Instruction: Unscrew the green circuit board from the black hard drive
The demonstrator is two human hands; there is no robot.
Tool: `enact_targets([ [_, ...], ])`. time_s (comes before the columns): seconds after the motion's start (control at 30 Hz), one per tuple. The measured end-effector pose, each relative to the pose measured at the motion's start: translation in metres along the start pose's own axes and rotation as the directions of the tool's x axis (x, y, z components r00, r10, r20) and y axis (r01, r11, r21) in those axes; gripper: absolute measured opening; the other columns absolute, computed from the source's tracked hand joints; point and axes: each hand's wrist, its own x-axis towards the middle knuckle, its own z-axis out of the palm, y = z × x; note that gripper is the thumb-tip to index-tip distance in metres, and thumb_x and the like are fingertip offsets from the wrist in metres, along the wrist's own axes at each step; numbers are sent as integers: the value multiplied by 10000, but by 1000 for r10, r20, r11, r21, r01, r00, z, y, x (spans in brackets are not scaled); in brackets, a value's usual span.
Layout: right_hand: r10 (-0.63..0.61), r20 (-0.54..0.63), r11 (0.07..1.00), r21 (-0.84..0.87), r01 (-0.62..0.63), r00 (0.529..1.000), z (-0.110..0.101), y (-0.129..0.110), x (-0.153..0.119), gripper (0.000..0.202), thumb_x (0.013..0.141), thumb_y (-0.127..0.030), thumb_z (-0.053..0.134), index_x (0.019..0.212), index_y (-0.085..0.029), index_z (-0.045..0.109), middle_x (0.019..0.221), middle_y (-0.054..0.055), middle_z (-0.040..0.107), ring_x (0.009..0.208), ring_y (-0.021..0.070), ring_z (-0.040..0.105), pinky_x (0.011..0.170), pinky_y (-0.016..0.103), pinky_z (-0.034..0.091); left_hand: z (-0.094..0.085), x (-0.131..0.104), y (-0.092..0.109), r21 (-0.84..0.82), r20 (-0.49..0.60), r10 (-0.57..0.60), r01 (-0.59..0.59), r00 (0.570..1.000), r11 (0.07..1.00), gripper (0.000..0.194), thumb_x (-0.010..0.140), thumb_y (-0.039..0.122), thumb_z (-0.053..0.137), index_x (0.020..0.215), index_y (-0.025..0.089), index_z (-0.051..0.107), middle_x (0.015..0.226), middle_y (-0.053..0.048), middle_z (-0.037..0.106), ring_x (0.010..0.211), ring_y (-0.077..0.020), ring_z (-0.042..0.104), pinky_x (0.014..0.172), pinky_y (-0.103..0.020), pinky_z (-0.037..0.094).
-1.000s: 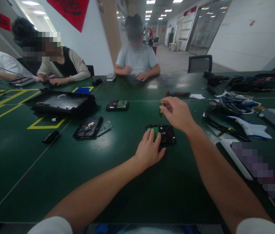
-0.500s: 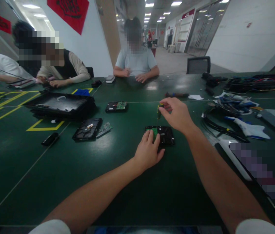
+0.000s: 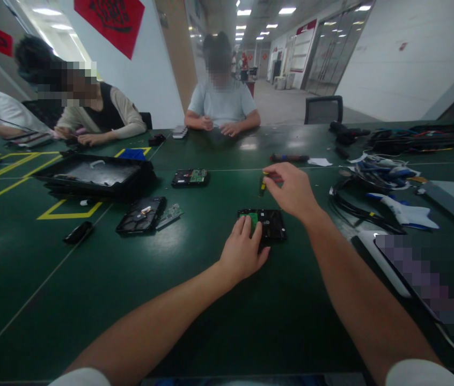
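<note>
A black hard drive (image 3: 274, 224) with a green circuit board (image 3: 254, 217) lies flat on the dark green table (image 3: 195, 332). My left hand (image 3: 243, 249) rests on its left part, fingers spread over the board. Above the drive, my right hand (image 3: 291, 190) grips the yellow and dark handle of a small screwdriver (image 3: 262, 185), which is held upright. The shaft is too thin to make out clearly, so I cannot tell whether its tip touches the drive.
Left of my hands lie another drive (image 3: 141, 215), a loose circuit board (image 3: 170, 216), a third drive (image 3: 190, 177) and a black tray (image 3: 94, 172). Cables (image 3: 380, 174) and a tablet (image 3: 416, 279) lie right. People sit across the table, one (image 3: 222, 104) directly opposite.
The whole view has shifted slightly. Both hands keep nearly the same place at the drive, and the screwdriver is still in my right hand.
</note>
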Motion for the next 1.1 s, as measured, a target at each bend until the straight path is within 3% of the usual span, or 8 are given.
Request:
enact_targets([
  [0.17,62,2,996,65,-62,998,-1,-3,0,146,908,-241,672,1053,-227,686,1038,73,759,909,242,734,854,422,610,-1,0,1,-16,-7,-3,3,1000,1000,690,1003,540,529,1546,116,489,1608,-254,462,1545,-440,381,1199,-584,440],
  [0.4,6,-1,1000,7,-6,1000,-2,0,1,127,911,-258,675,1035,-237,693,1044,82,729,913,245,707,880,442,598,-2,0,1,-25,-3,-4,4,1000,1000,690,1006,538,525,1544,108,485,1611,-267,453,1546,-445,375,1199,-593,434],
  [0.63,48,5,999,22,-48,999,-2,-3,1,137,925,-269,664,1045,-217,706,1009,78,762,886,248,726,861,447,598,-2,0,0,-23,-7,2,-3,1000,1000,683,1006,533,526,1547,118,480,1609,-255,459,1549,-442,370,1202,-603,427],
  [0.8,-1,9,1000,11,0,1000,-1,0,1,183,919,-240,652,1086,-229,726,1092,96,751,964,266,724,911,474,593,-2,0,0,-25,-7,8,-8,1000,1000,688,1006,530,528,1535,92,495,1606,-275,452,1546,-447,372,1212,-590,420],
  [1.1,47,18,997,58,-48,999,-1,-2,1,139,911,-270,681,1045,-234,693,1028,72,764,916,250,734,865,444,615,-1,0,0,-28,-7,0,-1,1000,1000,692,1004,543,525,1549,120,483,1611,-254,459,1549,-437,371,1207,-593,423],
])
